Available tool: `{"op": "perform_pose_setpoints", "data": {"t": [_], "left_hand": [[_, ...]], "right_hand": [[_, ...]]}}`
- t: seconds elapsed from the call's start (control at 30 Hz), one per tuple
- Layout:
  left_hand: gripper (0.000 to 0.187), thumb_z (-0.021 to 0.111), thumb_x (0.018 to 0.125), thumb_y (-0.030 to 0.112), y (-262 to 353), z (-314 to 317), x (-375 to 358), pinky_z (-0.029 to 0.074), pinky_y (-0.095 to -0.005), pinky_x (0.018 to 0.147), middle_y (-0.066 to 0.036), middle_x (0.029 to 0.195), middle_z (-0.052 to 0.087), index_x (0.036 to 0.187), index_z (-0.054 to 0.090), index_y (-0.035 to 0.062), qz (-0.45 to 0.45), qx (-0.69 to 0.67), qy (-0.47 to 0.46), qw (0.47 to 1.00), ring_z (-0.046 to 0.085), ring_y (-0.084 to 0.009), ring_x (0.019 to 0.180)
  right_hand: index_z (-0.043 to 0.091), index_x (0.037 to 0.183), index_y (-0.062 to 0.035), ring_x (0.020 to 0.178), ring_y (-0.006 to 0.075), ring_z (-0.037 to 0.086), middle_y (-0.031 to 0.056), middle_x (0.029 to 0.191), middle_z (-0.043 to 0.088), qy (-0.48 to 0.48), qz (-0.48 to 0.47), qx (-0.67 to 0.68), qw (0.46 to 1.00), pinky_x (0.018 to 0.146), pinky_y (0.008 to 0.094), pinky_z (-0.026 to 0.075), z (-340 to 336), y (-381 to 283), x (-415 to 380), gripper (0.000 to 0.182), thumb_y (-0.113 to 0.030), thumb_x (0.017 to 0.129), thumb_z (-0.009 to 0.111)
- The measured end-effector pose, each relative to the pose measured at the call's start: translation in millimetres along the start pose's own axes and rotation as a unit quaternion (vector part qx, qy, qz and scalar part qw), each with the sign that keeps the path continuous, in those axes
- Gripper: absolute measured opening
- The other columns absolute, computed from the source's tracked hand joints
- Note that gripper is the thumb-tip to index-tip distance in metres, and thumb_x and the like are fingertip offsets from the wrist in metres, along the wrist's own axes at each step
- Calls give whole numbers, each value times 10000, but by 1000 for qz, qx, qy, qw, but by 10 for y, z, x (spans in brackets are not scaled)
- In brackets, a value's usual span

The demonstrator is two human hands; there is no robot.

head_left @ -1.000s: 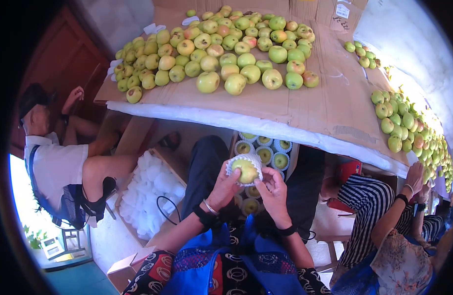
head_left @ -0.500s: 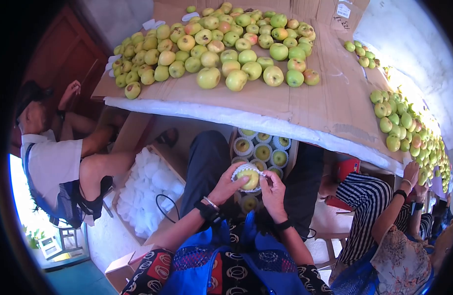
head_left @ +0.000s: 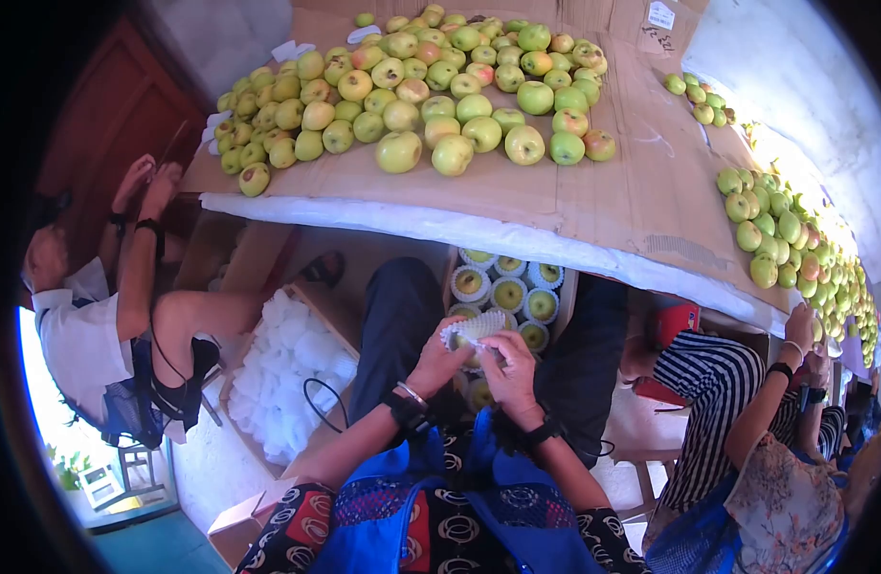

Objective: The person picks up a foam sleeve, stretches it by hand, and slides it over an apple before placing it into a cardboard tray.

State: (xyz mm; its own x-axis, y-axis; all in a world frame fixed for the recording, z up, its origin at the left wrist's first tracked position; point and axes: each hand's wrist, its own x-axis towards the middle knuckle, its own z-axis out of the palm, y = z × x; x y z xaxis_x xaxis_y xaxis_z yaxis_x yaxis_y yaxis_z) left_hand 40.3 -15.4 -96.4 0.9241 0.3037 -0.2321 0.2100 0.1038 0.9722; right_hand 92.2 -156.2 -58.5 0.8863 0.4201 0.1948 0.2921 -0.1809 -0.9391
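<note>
Above the box between my knees, my left hand (head_left: 440,364) is closed around an apple in a white foam net (head_left: 473,328). The net covers most of the fruit, so little of the apple itself shows. My right hand (head_left: 513,375) touches the near right side of the net, thumb and fingers pinched together on its edge. Below, a cardboard box (head_left: 568,304) holds several apples in foam nets (head_left: 508,293), set in rows. Part of the box is hidden behind my hands.
Loose green apples (head_left: 399,151) lie heaped on a cardboard-covered table (head_left: 641,206) ahead. A carton of white foam nets (head_left: 285,378) stands left of my leg. One person (head_left: 86,335) sits at left. Another person (head_left: 785,488) at right reaches toward a second apple pile (head_left: 780,230).
The apple in my hands has turned, so the net now covers the side that was bare. Both hands shifted slightly left. The left-hand person has brought both hands together, raised.
</note>
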Motion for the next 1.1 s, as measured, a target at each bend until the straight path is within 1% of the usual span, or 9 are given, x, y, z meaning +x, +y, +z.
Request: {"op": "perform_pose_setpoints", "data": {"t": [0.17,0.3,0.37,0.53,0.63,0.77,0.87,0.93,1.1], "left_hand": [[443,591,811,14,65,5,17,465,-267,798,-40,1023,553,1213,408,53,-44,-181,20,982,534,-113,940],[518,671,709,18,95,-35,13,473,-280,808,-59,1037,566,1175,445,38,63,64,46,995,556,-140,953],[537,697,673,25,302,40,-42,475,-284,811,-70,1048,571,1155,460,33,87,142,47,985,562,-152,962],[489,686,675,10,600,107,-140,481,-295,812,-122,1111,561,1115,473,21,137,248,52,958,585,-195,976],[420,655,686,13,619,157,-150,485,-308,794,-167,1090,562,1073,491,23,205,101,87,970,591,-280,970],[313,604,711,-28,607,124,-170,490,-302,734,-160,1067,553,1006,509,14,238,142,90,957,591,-276,910],[231,595,723,-20,596,97,-136,480,-299,651,-137,985,560,940,526,17,209,195,101,953,583,-231,841],[212,599,726,-11,641,77,-133,461,-298,588,-121,881,563,925,532,17,307,331,125,884,575,-201,742],[157,622,743,-20,709,159,-236,464,-241,584,-62,737,569,871,540,17,193,223,93,951,577,-116,657]], "right_hand": [[574,1030,-28,883,252,562,124,915,572,3,-26,-33,999,793,342,451,-11,54,-13,336,-89,712,666],[476,1180,-42,881,204,576,123,987,554,16,44,-42,998,728,293,472,-1,-18,-13,547,-99,683,698],[368,1260,-20,965,216,562,136,1060,535,-64,39,-99,992,822,306,458,17,173,-42,695,-88,658,709],[381,1224,-3,1008,197,536,111,1094,526,-44,120,143,982,880,310,432,27,182,-45,584,-60,717,665],[382,1197,4,1008,178,529,97,1087,525,-13,130,258,957,867,293,436,-19,183,-31,503,-37,760,628],[378,1208,-23,979,153,541,81,1098,522,2,227,389,893,838,283,455,-44,242,-48,453,-34,804,583],[375,1237,-64,1029,169,534,84,1136,516,16,280,493,824,842,316,466,-12,173,-60,445,-28,828,545],[371,1252,-82,1038,190,539,89,1141,524,28,280,517,809,843,339,471,-14,125,-56,454,-16,831,527],[367,1275,-86,1062,238,540,106,1164,533,20,289,598,747,858,380,474,-20,177,-76,470,11,829,481]]}}
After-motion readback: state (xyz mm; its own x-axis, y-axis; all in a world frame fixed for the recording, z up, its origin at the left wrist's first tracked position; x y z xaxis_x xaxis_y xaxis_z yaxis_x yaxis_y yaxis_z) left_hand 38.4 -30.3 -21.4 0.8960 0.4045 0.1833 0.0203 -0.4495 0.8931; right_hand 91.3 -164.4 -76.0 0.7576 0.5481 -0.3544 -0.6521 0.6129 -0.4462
